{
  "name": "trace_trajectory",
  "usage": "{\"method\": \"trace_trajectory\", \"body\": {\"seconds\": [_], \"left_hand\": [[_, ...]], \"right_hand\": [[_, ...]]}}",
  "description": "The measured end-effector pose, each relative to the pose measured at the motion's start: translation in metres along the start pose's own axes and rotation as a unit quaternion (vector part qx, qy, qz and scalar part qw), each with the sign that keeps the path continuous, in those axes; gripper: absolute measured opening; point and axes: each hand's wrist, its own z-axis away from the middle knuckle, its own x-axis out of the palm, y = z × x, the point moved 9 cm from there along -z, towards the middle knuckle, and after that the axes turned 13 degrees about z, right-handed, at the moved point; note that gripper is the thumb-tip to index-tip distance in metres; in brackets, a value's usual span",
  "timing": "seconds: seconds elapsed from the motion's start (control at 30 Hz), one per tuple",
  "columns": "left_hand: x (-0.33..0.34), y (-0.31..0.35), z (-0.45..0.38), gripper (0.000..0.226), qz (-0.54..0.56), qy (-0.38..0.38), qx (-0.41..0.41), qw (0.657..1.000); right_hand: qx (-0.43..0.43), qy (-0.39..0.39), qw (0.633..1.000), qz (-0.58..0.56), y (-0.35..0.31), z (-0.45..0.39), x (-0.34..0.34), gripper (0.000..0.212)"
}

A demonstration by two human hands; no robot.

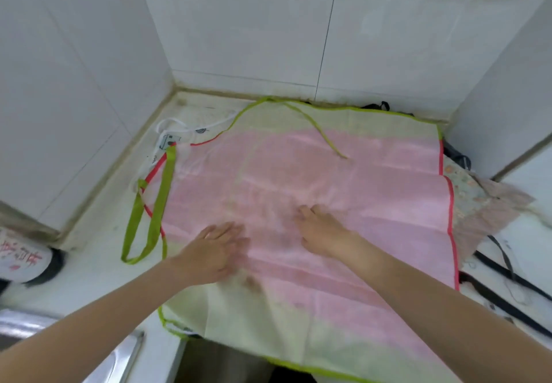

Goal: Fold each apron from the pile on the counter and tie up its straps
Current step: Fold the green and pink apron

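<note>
A: Hands?
B: Left hand (215, 248) and right hand (321, 228) both flat, fingers straight, pressing the sheer pink apron with lime-green trim (343, 203); no grip on anything.
A: Apron where?
B: Spread over the white counter (98, 266), near edge hanging off the front. Wide green neck loop (149, 203) lies left; thin green tie strap (322, 131) trails across the far part.
A: Pile?
B: Floral patterned apron (484, 203) and black straps (507, 293) poke out on the right.
</note>
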Motion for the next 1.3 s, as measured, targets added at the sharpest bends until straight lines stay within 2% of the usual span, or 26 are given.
{"method": "trace_trajectory", "body": {"seconds": [0.07, 0.13, 0.2, 0.27, 0.3, 0.37, 0.43, 0.47, 0.5, 0.57, 0.63, 0.67, 0.7, 0.77, 0.8, 1.0, 1.1, 1.2, 1.27, 1.3], "left_hand": [[0.013, 0.009, 0.023, 0.066, 0.028, 0.010, 0.006, 1.000], [0.026, 0.029, 0.038, 0.073, 0.055, 0.003, 0.017, 0.998], [0.040, 0.053, 0.047, 0.084, 0.051, -0.030, 0.018, 0.998], [0.059, 0.072, 0.054, 0.101, 0.040, -0.099, -0.002, 0.994], [0.063, 0.082, 0.056, 0.108, 0.038, -0.110, -0.001, 0.993], [0.073, 0.090, 0.057, 0.118, 0.012, -0.110, 0.011, 0.994], [0.061, 0.089, 0.053, 0.128, -0.032, -0.063, 0.015, 0.997], [0.056, 0.086, 0.050, 0.126, -0.033, -0.053, 0.004, 0.998], [0.051, 0.086, 0.048, 0.114, -0.028, -0.051, 0.013, 0.998], [0.041, 0.089, 0.042, 0.073, 0.029, -0.062, 0.044, 0.997], [0.029, 0.082, 0.033, 0.040, 0.151, -0.094, 0.019, 0.984], [0.018, 0.079, 0.029, 0.030, 0.202, -0.091, 0.006, 0.975], [0.007, 0.073, 0.025, 0.025, 0.223, -0.090, -0.012, 0.971], [-0.013, 0.061, 0.015, 0.024, 0.199, -0.079, -0.022, 0.977], [-0.023, 0.053, 0.010, 0.023, 0.174, -0.069, -0.027, 0.982], [-0.068, -0.013, -0.008, 0.024, 0.099, -0.068, -0.118, 0.986], [-0.109, -0.035, -0.025, 0.023, 0.096, 0.013, -0.161, 0.982], [-0.141, -0.042, -0.038, 0.027, 0.052, 0.131, -0.224, 0.964], [-0.143, -0.037, -0.041, 0.037, -0.007, 0.166, -0.252, 0.953], [-0.139, -0.030, -0.042, 0.043, -0.029, 0.173, -0.238, 0.955]], "right_hand": [[0.000, 0.000, 1.000, -0.020, -0.022, 0.016, 0.000, 0.052], [-0.040, 0.006, 0.999, -0.021, -0.055, 0.033, -0.003, 0.051], [-0.064, -0.002, 0.998, -0.023, -0.082, 0.050, 0.001, 0.053], [-0.058, -0.038, 0.997, -0.041, -0.097, 0.064, 0.014, 0.062], [-0.056, -0.058, 0.996, -0.049, -0.101, 0.067, 0.023, 0.068], [-0.050, -0.099, 0.992, -0.063, -0.105, 0.076, 0.040, 0.080], [-0.046, -0.115, 0.990, -0.070, -0.104, 0.084, 0.049, 0.091], [-0.041, -0.122, 0.989, -0.072, -0.103, 0.089, 0.050, 0.095], [-0.038, -0.131, 0.988, -0.077, -0.101, 0.092, 0.053, 0.099], [-0.039, -0.153, 0.983, -0.094, -0.103, 0.094, 0.057, 0.108], [-0.052, -0.164, 0.979, -0.110, -0.108, 0.091, 0.056, 0.118], [-0.054, -0.162, 0.977, -0.129, -0.109, 0.090, 0.053, 0.112], [-0.048, -0.159, 0.975, -0.147, -0.108, 0.089, 0.049, 0.095], [-0.037, -0.142, 0.978, -0.146, -0.098, 0.087, 0.034, 0.041], [-0.037, -0.129, 0.983, -0.126, -0.090, 0.088, 0.023, 0.024], [0.029, -0.144, 0.986, -0.073, 0.009, 0.086, -0.012, 0.016], [0.070, -0.132, 0.988, -0.031, 0.059, 0.071, -0.027, 0.032], [0.145, -0.065, 0.987, -0.007, 0.102, 0.056, -0.033, 0.038], [0.179, -0.040, 0.983, -0.003, 0.113, 0.051, -0.023, 0.038], [0.185, -0.040, 0.982, -0.004, 0.113, 0.049, -0.015, 0.038]]}}
